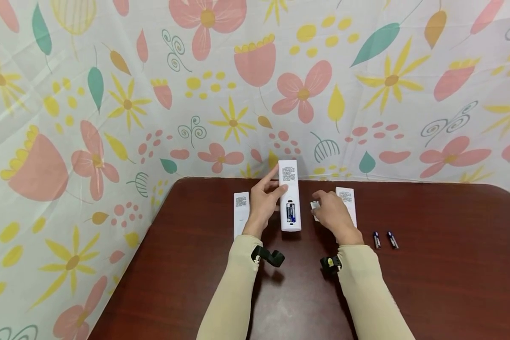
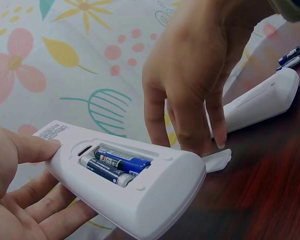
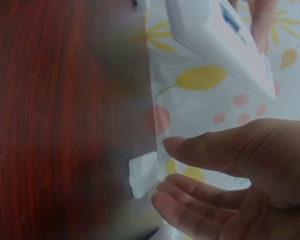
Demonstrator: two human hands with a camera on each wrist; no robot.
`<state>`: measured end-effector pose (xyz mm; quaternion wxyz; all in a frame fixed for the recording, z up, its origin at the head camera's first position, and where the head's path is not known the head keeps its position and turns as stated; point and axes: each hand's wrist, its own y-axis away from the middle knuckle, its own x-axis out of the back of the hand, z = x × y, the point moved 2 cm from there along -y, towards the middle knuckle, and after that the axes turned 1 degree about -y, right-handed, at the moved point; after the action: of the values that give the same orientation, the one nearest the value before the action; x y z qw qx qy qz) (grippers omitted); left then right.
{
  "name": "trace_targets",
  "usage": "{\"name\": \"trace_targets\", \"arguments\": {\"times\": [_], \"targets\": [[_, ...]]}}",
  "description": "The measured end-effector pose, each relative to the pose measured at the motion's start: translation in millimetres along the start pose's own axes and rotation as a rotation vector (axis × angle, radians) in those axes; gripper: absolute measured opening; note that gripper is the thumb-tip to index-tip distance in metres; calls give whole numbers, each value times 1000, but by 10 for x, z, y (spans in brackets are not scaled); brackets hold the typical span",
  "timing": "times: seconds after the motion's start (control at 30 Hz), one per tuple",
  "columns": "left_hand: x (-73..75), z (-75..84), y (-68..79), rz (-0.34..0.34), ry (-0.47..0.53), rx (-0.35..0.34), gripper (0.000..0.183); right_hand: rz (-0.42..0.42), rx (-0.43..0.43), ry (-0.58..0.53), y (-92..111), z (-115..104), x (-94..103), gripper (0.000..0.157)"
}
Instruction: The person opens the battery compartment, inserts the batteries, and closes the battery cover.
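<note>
- Left hand [image 1: 261,200]: thumb on the back of a white oblong plastic remote control [image 1: 290,189], fingers beneath it; held tilted above the table, printed label just past the thumb tip.
- Battery bay of this remote uncovered, on the person's side of the left thumb; two blue-and-black cylindrical batteries [image 2: 112,165] lie in it side by side.
- Right hand [image 1: 333,210]: thumb and fingers apart, pointing down, a moderate gap between them.
- Small white plastic battery cover [image 3: 144,174] is just beyond the right fingertips; contact cannot be told.
- Second white oblong plastic remote control [image 1: 347,200]: on the table to the right of the right fingers, partly hidden by that hand.
- Third white oblong plastic remote control [image 1: 240,212]: to the left of the left fingers, lower part hidden by hand and sleeve.
- Two loose blue cylindrical batteries [image 1: 392,240]: right of the right fingers and nearer the person, just beside each other.
- Glossy red-brown wood-grained table [image 1: 450,283] beneath both hands; white flower-printed cloth [image 1: 255,108] beyond the fingertips.
</note>
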<state>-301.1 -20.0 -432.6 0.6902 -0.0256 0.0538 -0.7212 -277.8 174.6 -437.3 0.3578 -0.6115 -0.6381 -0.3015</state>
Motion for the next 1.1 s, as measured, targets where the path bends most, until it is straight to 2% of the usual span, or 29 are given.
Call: {"name": "trace_targets", "arguments": {"times": [0.2, 0.47, 0.7, 0.93, 1.1], "targets": [[-2, 0, 5, -5, 10, -1, 62, 2, -46, 68, -15, 17, -68, 44], [-25, 30, 26, -21, 6, -5, 61, 16, -16, 94, 16, 33, -79, 37], [-39, 22, 27, -17, 14, -4, 61, -33, -27, 84, 27, 4, -95, 31], [-48, 14, 24, -13, -1, 6, 61, -85, -36, 73, 19, -2, -110, 35], [-55, 6, 28, -17, 2, 9, 61, -116, -46, 49, 27, -5, -110, 32]]}}
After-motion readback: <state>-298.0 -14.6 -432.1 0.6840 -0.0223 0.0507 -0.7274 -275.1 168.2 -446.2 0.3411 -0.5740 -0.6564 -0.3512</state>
